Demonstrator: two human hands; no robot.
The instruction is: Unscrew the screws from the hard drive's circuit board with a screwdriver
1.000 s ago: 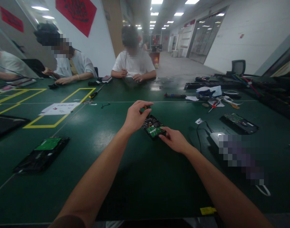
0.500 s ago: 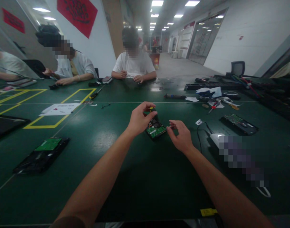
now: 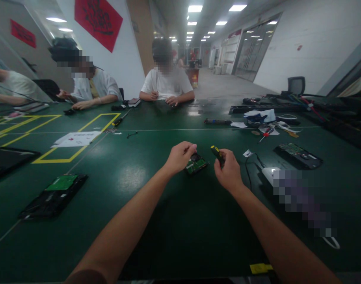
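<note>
In the head view, a small black device with a green circuit board [image 3: 197,166] lies on the table in front of me. My left hand [image 3: 181,156] is over its upper left side, thumb and fingertips pressed together; whatever is between them is hidden. A screwdriver [image 3: 217,154] with a yellow-and-black handle is gripped in my right hand [image 3: 229,170], to the right of the device. Its handle end points up and left, while the fingers cover its lower part.
Other opened black devices lie at left [image 3: 58,193] and right [image 3: 298,155]. A white object with a pixelated body [image 3: 269,173] and a cord is near my right forearm. Farther back are a red screwdriver [image 3: 267,135], papers [image 3: 77,139] and another yellow-black screwdriver [image 3: 118,120]. People sit across the table [image 3: 157,130].
The yellow-topped screwdriver has passed from my left hand to my right, which was open before. My left hand has moved down closer to the device, its fingers closing together.
</note>
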